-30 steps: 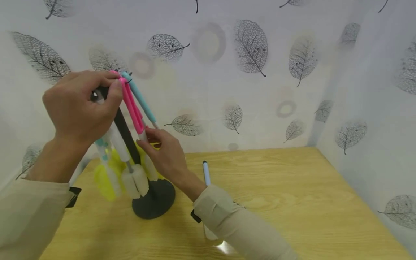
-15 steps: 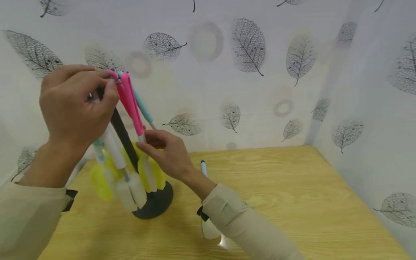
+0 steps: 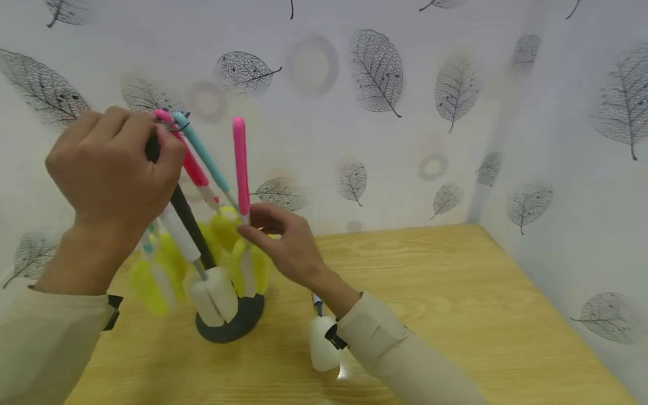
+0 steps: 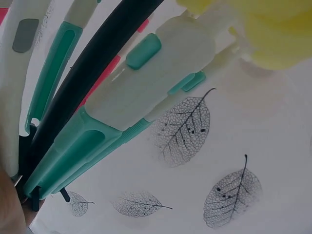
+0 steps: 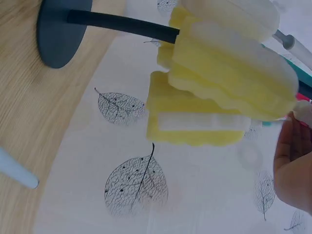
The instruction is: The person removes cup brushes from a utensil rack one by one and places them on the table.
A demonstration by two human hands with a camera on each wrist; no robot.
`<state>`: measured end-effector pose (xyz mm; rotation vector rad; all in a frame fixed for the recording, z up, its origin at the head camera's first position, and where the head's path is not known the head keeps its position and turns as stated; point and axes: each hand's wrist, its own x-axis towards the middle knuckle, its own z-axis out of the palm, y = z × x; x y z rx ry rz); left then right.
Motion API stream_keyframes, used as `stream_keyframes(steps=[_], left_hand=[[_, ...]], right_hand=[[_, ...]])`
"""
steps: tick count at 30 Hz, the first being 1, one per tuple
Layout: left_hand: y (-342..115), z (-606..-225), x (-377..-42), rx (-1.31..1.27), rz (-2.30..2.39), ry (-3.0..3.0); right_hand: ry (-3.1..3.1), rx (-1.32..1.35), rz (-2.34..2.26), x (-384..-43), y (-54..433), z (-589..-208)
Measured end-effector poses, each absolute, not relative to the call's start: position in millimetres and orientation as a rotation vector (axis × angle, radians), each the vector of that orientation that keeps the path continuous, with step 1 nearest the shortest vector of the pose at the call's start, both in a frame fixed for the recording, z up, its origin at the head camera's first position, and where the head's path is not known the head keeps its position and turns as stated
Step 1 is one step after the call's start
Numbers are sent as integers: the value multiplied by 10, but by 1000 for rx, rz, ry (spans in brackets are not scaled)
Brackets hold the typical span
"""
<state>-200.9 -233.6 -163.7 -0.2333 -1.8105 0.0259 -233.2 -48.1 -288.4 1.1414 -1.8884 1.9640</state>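
Note:
My left hand (image 3: 116,163) grips the top of a black stand (image 3: 189,225), covering most of its hooks. Sponge bottle brushes hang around the pole, including a pink-handled one (image 3: 192,166), a teal-handled one (image 3: 205,152) and one with a white sponge (image 3: 212,298). Teal and white handles (image 4: 112,97) cluster by the pole in the left wrist view. Just right of the stand, my right hand (image 3: 288,242) pinches another pink-handled sponge brush (image 3: 241,163) below its handle. Its handle stands nearly upright, apart from the hooks, with the yellow-and-white sponge (image 3: 249,270) beneath the hand.
The stand's round black base (image 3: 230,323) overlaps the wooden table (image 3: 430,315). Another white sponge brush (image 3: 324,343) lies on the table, partly behind the right forearm. A leaf-patterned wall covering (image 3: 324,146) rises behind and at the right.
My right hand has moved right, carrying the pink-handled brush away from the hooks and the other pink handle. My left hand keeps its grip on the stand's top.

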Motion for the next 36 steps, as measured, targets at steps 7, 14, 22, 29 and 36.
stream_keyframes(steps=[7, 14, 22, 29, 36], left_hand=[[-2309, -1669, -1997, -183, 17, -1805], [-2344, -1700, -2023, -174, -14, -1778], [-2343, -1700, -2069, -196, -49, -1772], [-2375, -1698, -2078, -204, -144, -1773], [-2435, -1710, -2112, -204, -193, -1727]], right_hand=[[-1825, 964, 1931, -2399, -31, -2913], [-2007, 766, 1833, -2508, 479, -3006], [-2339, 475, 1734, -2623, 902, -3329], [-2752, 141, 1743, -2686, 1025, -3815], [-2948, 175, 1642, -2694, 959, -4124]])
